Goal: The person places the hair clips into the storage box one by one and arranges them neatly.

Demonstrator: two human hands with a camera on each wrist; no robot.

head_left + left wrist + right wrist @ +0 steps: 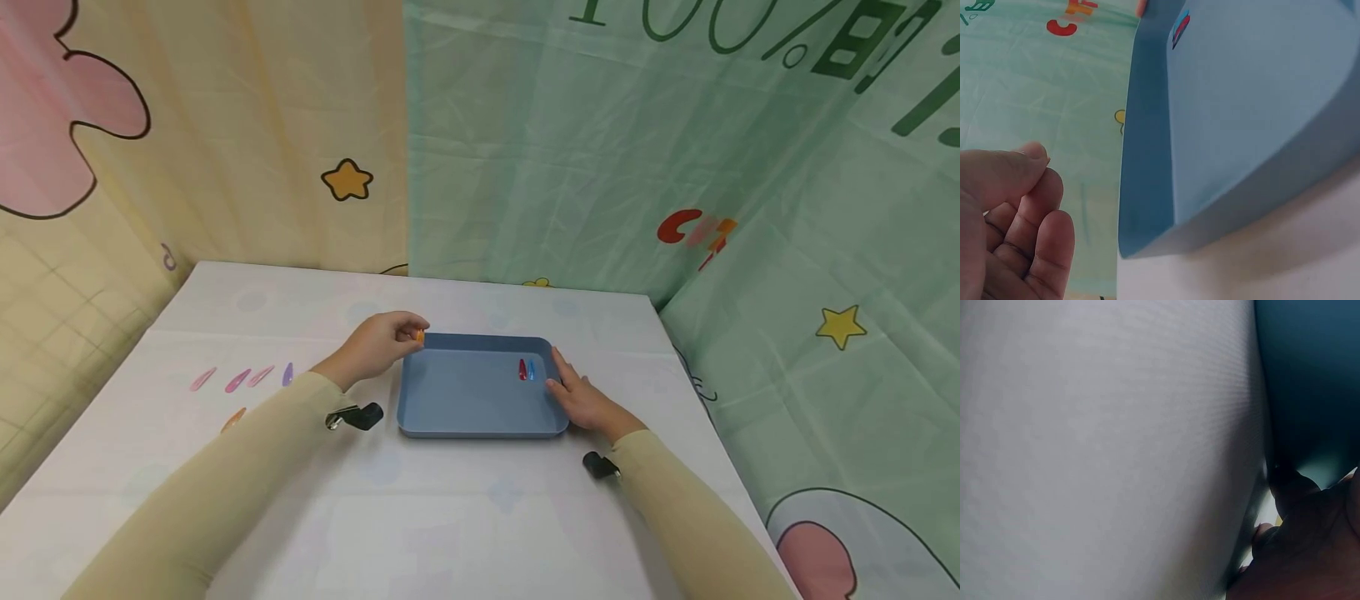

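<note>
My left hand (386, 342) pinches an orange hair clip (420, 337) between thumb and fingertips, close over the left back corner of a blue-grey tray (465, 408). In the left wrist view the pinching fingers mostly hide that clip. My right hand (588, 404) holds the tray's right side, thumb over the rim and fingers along the outer wall. A red hair clip (522, 369) and a blue hair clip (532, 370) lie side by side in the tray, near its right end.
Left of the tray on the white-covered table (465, 517) lie several pink clips (237, 381), a purple clip (288, 374) and another orange clip (233, 419), partly beside my left sleeve. Printed curtains (525, 150) hang behind and beside the table.
</note>
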